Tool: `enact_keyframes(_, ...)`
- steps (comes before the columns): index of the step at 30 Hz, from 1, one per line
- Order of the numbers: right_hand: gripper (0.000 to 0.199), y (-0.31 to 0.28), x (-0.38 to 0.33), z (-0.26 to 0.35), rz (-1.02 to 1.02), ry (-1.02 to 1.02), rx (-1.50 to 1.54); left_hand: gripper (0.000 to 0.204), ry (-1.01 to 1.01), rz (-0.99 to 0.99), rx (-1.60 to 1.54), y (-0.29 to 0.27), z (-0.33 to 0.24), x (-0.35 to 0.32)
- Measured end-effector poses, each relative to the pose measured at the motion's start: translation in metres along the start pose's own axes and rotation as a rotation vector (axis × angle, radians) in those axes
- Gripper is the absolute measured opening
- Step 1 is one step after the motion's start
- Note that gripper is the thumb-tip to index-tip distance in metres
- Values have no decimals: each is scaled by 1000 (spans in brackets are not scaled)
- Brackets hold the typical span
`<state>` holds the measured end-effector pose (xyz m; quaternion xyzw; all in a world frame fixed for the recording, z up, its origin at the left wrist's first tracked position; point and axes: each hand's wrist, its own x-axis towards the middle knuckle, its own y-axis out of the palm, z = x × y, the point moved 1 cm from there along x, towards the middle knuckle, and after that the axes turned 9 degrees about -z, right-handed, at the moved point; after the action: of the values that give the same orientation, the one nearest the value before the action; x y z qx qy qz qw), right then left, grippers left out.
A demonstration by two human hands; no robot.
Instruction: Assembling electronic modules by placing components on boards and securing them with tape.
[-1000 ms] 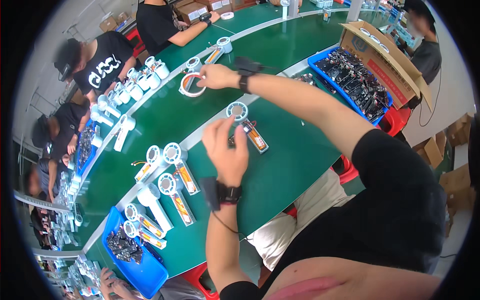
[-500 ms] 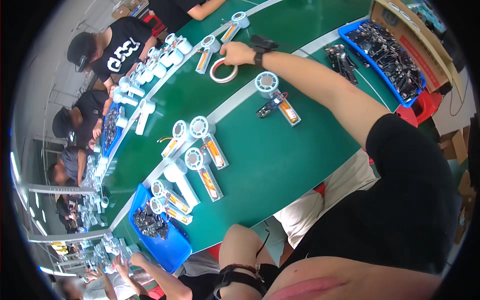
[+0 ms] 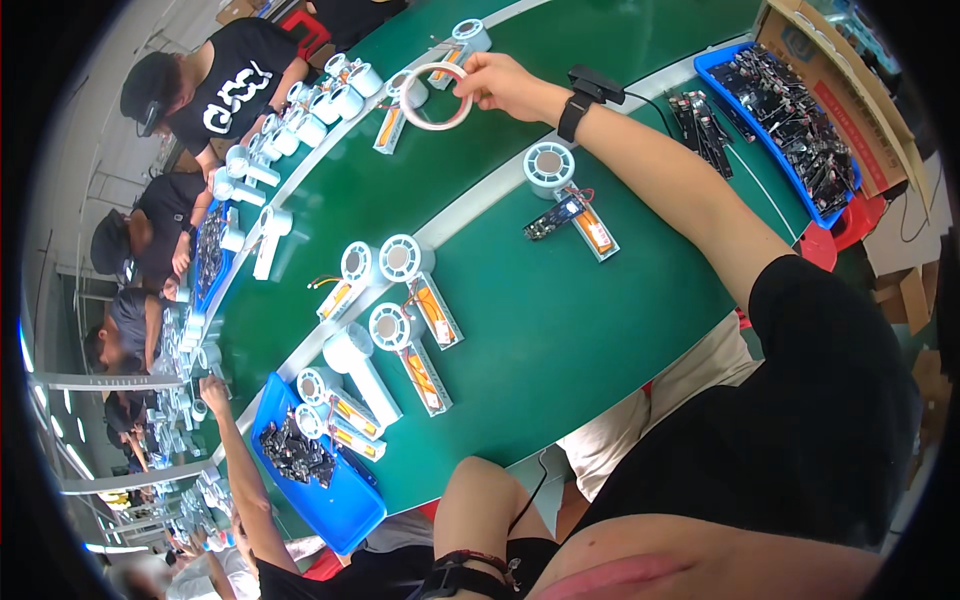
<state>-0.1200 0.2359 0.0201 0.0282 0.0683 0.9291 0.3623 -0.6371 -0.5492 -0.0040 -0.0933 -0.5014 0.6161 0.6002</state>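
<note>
My right hand (image 3: 505, 85) pinches the edge of a thin white roll of tape (image 3: 435, 126), held up over the table's far part. Behind and beside the roll lies a light-blue handheld fan (image 3: 390, 130) with its handle uncovered, and farther back is a similar fan (image 3: 471, 37). Nearer my right forearm rests another fan (image 3: 549, 165), its handle showing an orange battery, with a black circuit board (image 3: 556, 216) beside it on wires. My left arm (image 3: 490, 490) is bent at the lower edge, and its hand is out of the picture.
Several open fans (image 3: 425, 378) lie on the green table (image 3: 530, 340) at centre left. A blue tray (image 3: 340, 515) of black boards stands at the near left, another blue tray (image 3: 835, 215) beside a cardboard box (image 3: 860, 130) at the right. Co-workers sit along the left side.
My right hand has lifted the tape roll off the table, tilting it up and moving slightly right. A co-worker's arm at lower left now reaches forward. The view has shifted a little.
</note>
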Motion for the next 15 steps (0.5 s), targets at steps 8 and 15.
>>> enact_keyframes(8, 47, 38, -42, 57, 137, -195, -32, 31, -21, 215, -207, -91, 21, -12)
enact_keyframes(15, 53, 59, -64, 62, 310, -259, -122, 23, 22, 165, -1, -189, -29, 2)
